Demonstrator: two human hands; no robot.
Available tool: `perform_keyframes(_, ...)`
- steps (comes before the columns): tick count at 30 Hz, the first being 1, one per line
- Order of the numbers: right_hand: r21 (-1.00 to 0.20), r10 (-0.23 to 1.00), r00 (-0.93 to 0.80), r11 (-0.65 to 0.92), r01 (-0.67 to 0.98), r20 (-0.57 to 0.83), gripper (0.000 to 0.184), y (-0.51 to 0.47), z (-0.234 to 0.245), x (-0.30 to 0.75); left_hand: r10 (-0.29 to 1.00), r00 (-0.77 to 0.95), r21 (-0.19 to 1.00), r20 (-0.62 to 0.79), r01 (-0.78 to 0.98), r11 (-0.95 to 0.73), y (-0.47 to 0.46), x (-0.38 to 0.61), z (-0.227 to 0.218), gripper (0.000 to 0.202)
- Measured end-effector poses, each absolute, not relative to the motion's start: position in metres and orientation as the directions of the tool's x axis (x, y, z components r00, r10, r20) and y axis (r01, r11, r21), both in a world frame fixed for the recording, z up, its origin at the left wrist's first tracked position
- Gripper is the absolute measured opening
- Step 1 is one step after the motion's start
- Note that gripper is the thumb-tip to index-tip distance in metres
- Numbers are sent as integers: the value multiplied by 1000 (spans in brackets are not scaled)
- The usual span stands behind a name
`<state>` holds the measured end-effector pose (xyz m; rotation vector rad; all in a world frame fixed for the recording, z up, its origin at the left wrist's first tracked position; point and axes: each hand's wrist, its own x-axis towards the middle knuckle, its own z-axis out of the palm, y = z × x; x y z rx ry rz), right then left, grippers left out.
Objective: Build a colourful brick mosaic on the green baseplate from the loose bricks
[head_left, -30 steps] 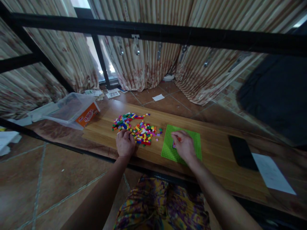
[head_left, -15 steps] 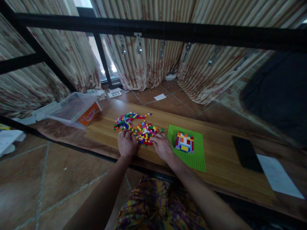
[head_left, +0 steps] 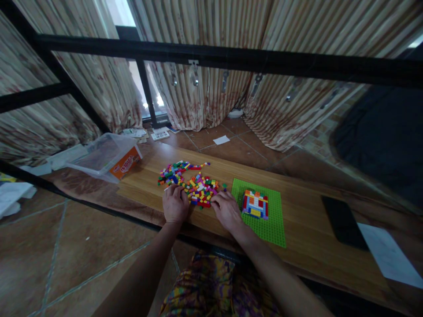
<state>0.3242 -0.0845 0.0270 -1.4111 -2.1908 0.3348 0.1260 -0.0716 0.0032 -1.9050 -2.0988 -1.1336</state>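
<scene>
Small toy building bricks [head_left: 198, 184] of many colours lie in a loose heap on the wooden table. My left hand [head_left: 175, 204] rests at the heap's near left edge, its fingers curled together; a pale bit shows by the fingertips, too small to name. At the right edge of the bricks is my right hand [head_left: 226, 209], fingers bent and pressed together, and whatever they pinch is hidden. Just right of that hand lies a green baseplate [head_left: 276, 220]. On it sits a built block of bricks [head_left: 255, 204] in white, red, orange, yellow and blue.
A clear plastic box [head_left: 95, 158] with an orange label stands at the left end of the wooden table [head_left: 304, 237]. Toward the right lie a black phone-like slab [head_left: 343, 222] and a white sheet of paper [head_left: 391, 255]. A black metal bar [head_left: 211, 57] crosses in front of striped curtains.
The whole view has shifted, so everything sits slightly lower in the picture. Both hands stay at the heap's edges, with the right fingers slightly shifted. The built block looks the same.
</scene>
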Motion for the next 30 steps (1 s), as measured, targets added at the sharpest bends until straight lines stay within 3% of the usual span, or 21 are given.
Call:
perform_keyframes(12,-451,901,-318,425,785,295,11,-84,38,319,810,-193,434,554,897,-83,-70,123,2,22)
perform_keyframes(16,-644,927,-190,362,674,322,14,-91,52,326,809,-192,429,556,900,-81,-70,123,3,23)
perform_keyframes(21,-888,958,104,204,412,268,15,-95,57,357,820,-190,429,540,900,-73,-71,124,4,24)
perform_keyframes(25,-953,950,256,103,286,179,20,-93,52,391,816,-184,424,548,902,-81,-71,123,3,25)
perform_keyframes(30,-987,949,305,29,157,77,26,-90,54,419,809,-186,431,557,898,-91,-70,123,1,24)
